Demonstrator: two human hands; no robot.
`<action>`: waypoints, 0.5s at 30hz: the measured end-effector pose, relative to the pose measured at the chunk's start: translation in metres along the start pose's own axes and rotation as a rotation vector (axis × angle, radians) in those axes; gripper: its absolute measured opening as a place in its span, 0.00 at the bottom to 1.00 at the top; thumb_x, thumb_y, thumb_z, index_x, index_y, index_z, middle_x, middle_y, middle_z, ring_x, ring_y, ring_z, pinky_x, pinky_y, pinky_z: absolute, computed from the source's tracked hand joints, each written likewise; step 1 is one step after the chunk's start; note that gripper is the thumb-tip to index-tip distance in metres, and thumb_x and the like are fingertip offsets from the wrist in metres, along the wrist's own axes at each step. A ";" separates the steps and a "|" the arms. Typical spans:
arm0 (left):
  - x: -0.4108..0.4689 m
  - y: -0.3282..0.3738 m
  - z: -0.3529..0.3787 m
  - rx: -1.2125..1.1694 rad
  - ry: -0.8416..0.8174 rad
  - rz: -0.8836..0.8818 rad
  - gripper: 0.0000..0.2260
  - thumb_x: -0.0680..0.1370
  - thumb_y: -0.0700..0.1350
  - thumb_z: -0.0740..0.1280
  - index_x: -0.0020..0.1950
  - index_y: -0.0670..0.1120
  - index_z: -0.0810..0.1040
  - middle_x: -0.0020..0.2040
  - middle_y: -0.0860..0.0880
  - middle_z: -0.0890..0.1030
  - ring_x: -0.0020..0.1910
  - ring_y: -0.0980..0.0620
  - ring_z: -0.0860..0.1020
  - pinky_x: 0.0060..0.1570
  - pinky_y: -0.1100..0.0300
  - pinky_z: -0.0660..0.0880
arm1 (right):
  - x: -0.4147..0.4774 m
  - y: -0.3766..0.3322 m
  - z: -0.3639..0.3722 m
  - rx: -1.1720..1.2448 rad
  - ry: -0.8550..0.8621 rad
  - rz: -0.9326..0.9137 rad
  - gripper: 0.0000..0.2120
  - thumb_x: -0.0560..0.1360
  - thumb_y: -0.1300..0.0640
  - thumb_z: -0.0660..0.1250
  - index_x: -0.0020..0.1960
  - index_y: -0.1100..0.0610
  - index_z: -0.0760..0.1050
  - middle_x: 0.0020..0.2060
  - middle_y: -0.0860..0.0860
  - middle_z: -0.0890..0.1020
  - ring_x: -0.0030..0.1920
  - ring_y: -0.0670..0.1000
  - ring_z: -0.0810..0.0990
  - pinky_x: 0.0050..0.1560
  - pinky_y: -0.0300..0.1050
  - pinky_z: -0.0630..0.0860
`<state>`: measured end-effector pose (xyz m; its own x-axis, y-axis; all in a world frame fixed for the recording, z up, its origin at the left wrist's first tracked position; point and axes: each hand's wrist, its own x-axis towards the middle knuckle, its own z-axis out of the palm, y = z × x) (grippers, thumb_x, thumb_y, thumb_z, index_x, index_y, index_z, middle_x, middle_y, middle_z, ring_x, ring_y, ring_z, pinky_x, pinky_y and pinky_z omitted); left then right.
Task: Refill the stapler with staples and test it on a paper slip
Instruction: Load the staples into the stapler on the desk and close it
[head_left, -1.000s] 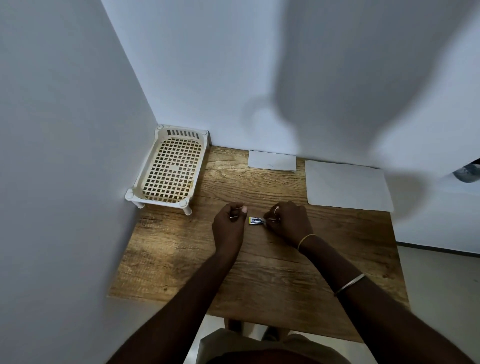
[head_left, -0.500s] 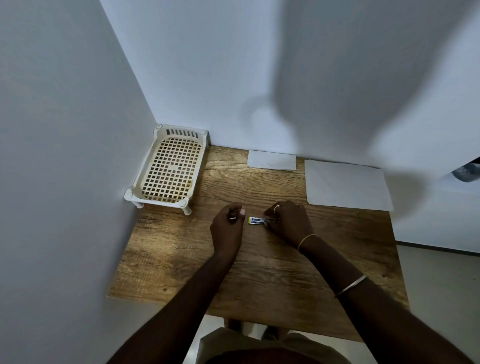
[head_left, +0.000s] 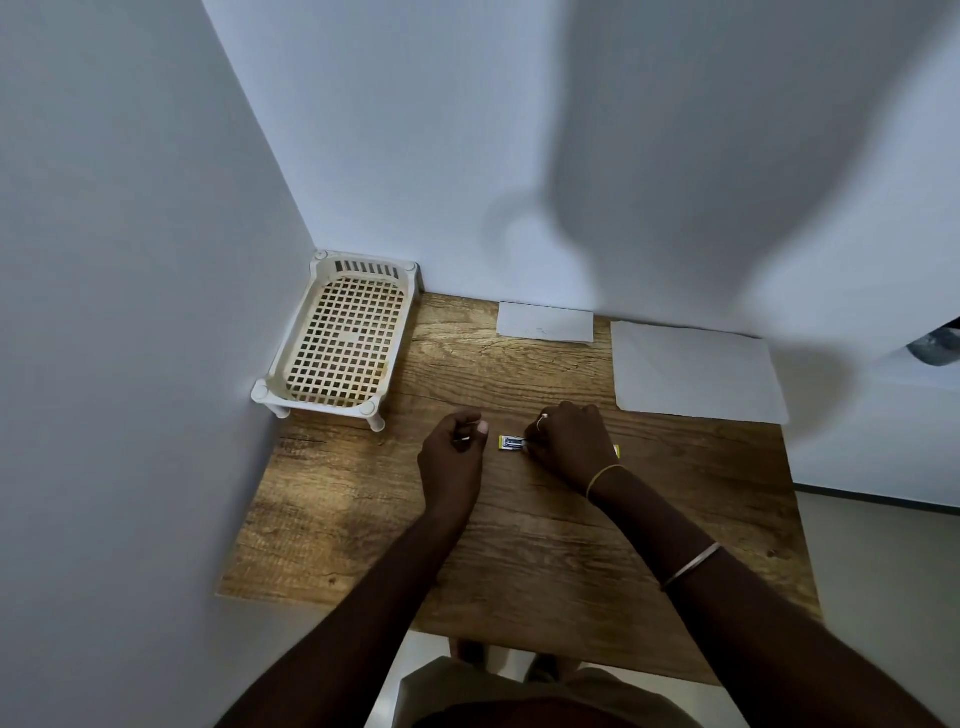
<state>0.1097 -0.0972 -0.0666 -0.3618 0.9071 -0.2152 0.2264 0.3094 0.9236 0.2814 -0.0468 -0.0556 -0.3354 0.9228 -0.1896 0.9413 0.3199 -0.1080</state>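
A person works at a wooden table (head_left: 519, 545) where a white lattice tray (head_left: 317, 404) stands in the far left corner against the walls. To the right of the tray and slightly nearer the person, the left hand (head_left: 451, 462) rests on the wood with fingers curled. Its thumb and fingers pinch a small silvery piece (head_left: 462, 439), too small to identify. Just beyond that hand, going away from the tray, a small yellow-and-blue object (head_left: 510, 443) lies flat on the table; whether it is the stapler or a box of staples cannot be told. The right hand (head_left: 569, 441), farther again from the tray, curls over the object's far end, fingertips closed narrowly on it. A yellow sliver (head_left: 616, 451) shows behind that wrist. A paper slip (head_left: 545, 322) lies right of the tray's back end, by the wall, with a larger white sheet (head_left: 691, 371) farther right still.
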 end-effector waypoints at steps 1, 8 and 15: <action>0.000 0.000 0.000 -0.002 0.000 -0.002 0.08 0.78 0.47 0.73 0.57 0.53 0.84 0.47 0.60 0.83 0.47 0.74 0.78 0.42 0.78 0.72 | 0.000 0.000 0.000 -0.009 0.002 -0.011 0.11 0.78 0.45 0.67 0.55 0.46 0.84 0.52 0.47 0.85 0.57 0.53 0.78 0.58 0.54 0.71; 0.001 -0.001 0.000 -0.003 -0.005 0.006 0.08 0.79 0.48 0.72 0.58 0.53 0.83 0.49 0.61 0.84 0.49 0.70 0.79 0.46 0.73 0.73 | 0.000 -0.002 0.000 -0.100 0.019 -0.082 0.11 0.78 0.45 0.66 0.54 0.47 0.83 0.51 0.47 0.84 0.57 0.54 0.77 0.57 0.54 0.68; 0.002 -0.002 0.001 -0.011 0.001 0.012 0.09 0.79 0.46 0.72 0.58 0.52 0.84 0.51 0.59 0.84 0.51 0.67 0.80 0.49 0.70 0.74 | -0.002 -0.001 0.000 -0.141 0.032 -0.122 0.11 0.80 0.48 0.63 0.55 0.48 0.83 0.50 0.48 0.84 0.55 0.54 0.78 0.55 0.53 0.69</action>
<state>0.1093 -0.0962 -0.0689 -0.3600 0.9104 -0.2037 0.2211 0.2953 0.9295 0.2808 -0.0495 -0.0553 -0.4480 0.8809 -0.1524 0.8906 0.4547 0.0103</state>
